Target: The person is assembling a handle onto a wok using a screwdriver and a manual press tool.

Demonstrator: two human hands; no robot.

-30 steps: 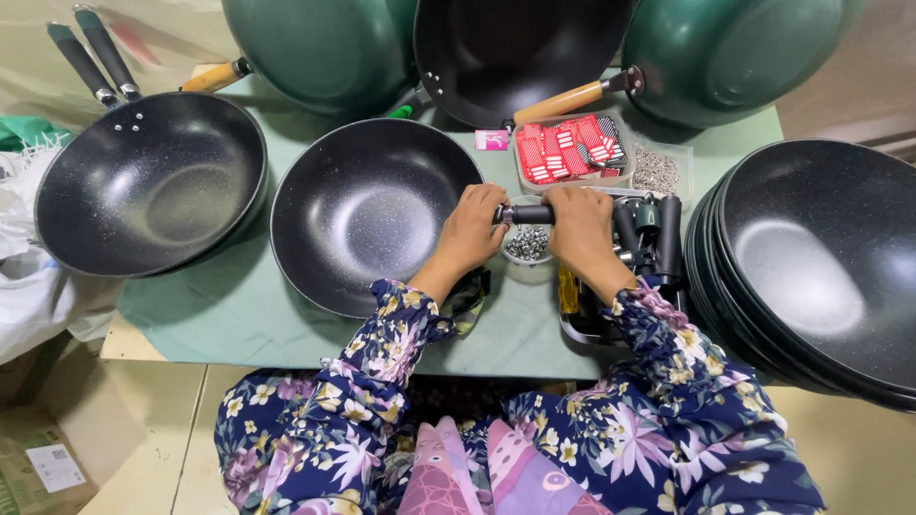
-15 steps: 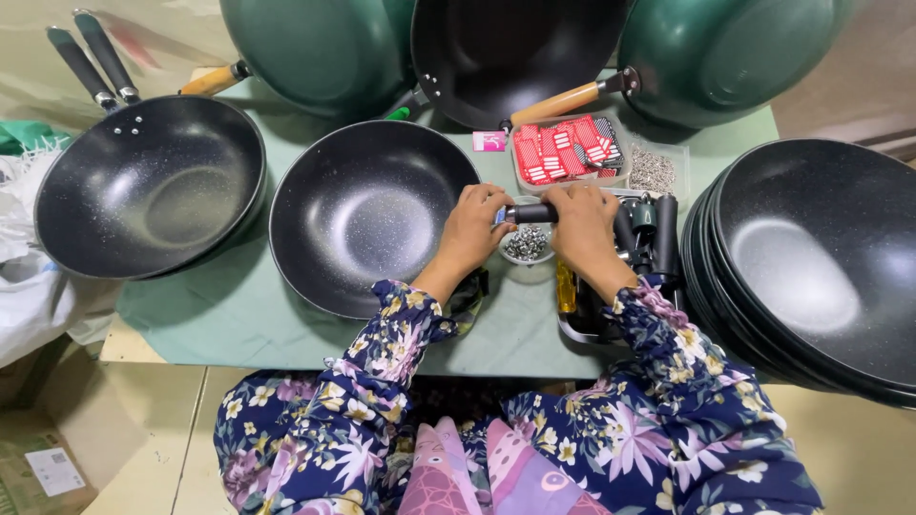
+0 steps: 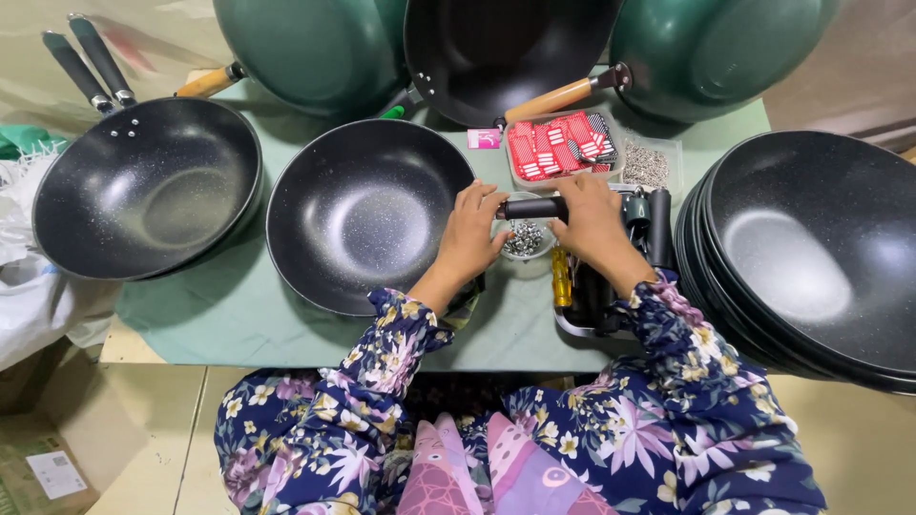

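A black speckled wok (image 3: pixel 367 215) without a handle sits on the green table cover in front of me. My left hand (image 3: pixel 472 234) rests at its right rim, fingers bent beside a small bowl of silver screws (image 3: pixel 525 238). My right hand (image 3: pixel 593 221) grips a black pan handle (image 3: pixel 532 207), held level with its end pointing at the wok's rim. Both hands are close together over the screw bowl.
A finished wok with black handles (image 3: pixel 143 191) lies left. A stack of black woks (image 3: pixel 811 257) stands right. Green woks with wooden handles (image 3: pixel 315 48) line the back. A tray of red packets (image 3: pixel 558 148), a box of screws (image 3: pixel 649 164) and black handles (image 3: pixel 658 224) lie near.
Both hands stay at the wok's right rim with the black handle; they have barely shifted.
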